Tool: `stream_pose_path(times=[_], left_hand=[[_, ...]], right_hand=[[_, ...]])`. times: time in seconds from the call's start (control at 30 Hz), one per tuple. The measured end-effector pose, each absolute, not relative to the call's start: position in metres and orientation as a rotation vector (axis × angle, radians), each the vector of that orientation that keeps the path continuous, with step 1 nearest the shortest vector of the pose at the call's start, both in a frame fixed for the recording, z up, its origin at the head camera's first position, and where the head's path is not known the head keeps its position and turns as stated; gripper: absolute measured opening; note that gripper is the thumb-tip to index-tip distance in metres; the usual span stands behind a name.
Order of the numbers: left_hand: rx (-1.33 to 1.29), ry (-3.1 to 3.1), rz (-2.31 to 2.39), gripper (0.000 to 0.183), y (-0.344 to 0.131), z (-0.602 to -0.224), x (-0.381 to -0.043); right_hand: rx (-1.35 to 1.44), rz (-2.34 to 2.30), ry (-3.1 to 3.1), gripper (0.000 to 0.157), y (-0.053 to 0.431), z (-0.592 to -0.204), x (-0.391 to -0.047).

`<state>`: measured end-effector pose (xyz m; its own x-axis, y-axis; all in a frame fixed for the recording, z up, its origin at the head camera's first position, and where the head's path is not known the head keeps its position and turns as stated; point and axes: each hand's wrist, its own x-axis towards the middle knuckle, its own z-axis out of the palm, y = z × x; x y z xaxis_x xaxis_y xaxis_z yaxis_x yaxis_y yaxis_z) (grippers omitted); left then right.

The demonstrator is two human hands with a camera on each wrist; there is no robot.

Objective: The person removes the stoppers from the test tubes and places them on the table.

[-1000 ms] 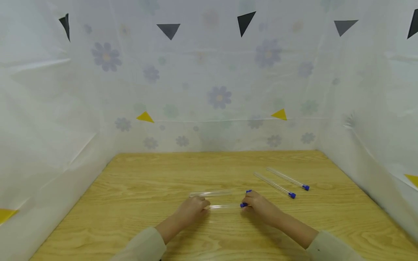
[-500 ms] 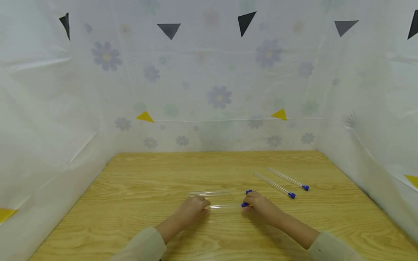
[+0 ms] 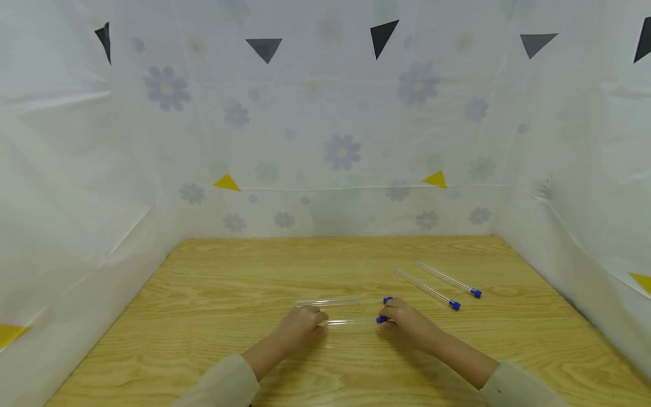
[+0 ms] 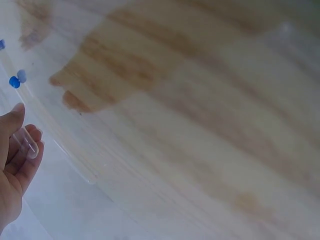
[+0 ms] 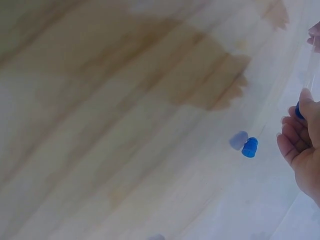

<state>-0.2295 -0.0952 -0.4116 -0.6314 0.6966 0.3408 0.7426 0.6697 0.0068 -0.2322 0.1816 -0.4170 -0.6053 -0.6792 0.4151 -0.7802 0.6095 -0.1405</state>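
Spreading under the held tube (image 3: 346, 322) is a table (image 3: 356, 364). Apart, the left hand (image 3: 300, 323) and right hand (image 3: 411, 327) pinch at this tube's ends. Rightward beyond it lie two capped tubes (image 3: 426, 288); just beyond, a clear tube (image 3: 328, 302); at the held tube's pinched right end, a blue cap (image 3: 382, 319).

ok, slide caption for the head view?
Left hand holds a clear tube, right hand pinches a blue cap at its right end; two capped tubes lie beyond.

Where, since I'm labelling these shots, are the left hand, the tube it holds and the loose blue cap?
Left hand (image 3: 300, 325): head view, on the back of the hand.
Tube (image 3: 348, 322): head view, on its clear middle stretch.
Loose blue cap (image 5: 250, 148): right wrist view, on its side.
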Motion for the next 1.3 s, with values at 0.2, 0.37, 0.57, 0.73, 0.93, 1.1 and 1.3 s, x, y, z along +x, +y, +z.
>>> stream_pose_path(times=[0.2, 0.37, 0.57, 0.73, 0.93, 1.1, 1.3], left_hand=[[-1.15, -2.583, -0.222, 0.016, -0.095, -0.412, -0.23], [-1.152, -2.592, -0.234, 0.016, -0.094, -0.412, -0.231], [-1.148, -2.607, -0.226, 0.016, -0.094, -0.412, -0.232], [-1.142, -2.595, -0.196, 0.017, -0.094, -0.412, -0.232], [-1.139, -2.543, -0.16, 0.015, -0.096, -0.415, -0.233], [-1.08, -2.564, -0.203, 0.012, -0.102, -0.417, -0.234], [-1.075, -2.574, -0.243, 0.012, -0.107, -0.417, -0.235]], right_hand=[[1.188, 0.453, -2.503, 0.01, 0.183, -0.418, -0.233], [1.166, 0.463, -2.536, 0.01, 0.183, -0.418, -0.233], [1.158, 0.471, -2.539, 0.009, 0.184, -0.417, -0.233], [1.169, 0.479, -2.537, 0.009, 0.184, -0.417, -0.233], [1.181, 0.465, -2.496, 0.01, 0.184, -0.416, -0.233], [1.136, 0.475, -2.529, 0.012, 0.191, -0.412, -0.234], [1.128, 0.466, -2.545, 0.013, 0.196, -0.412, -0.235]])
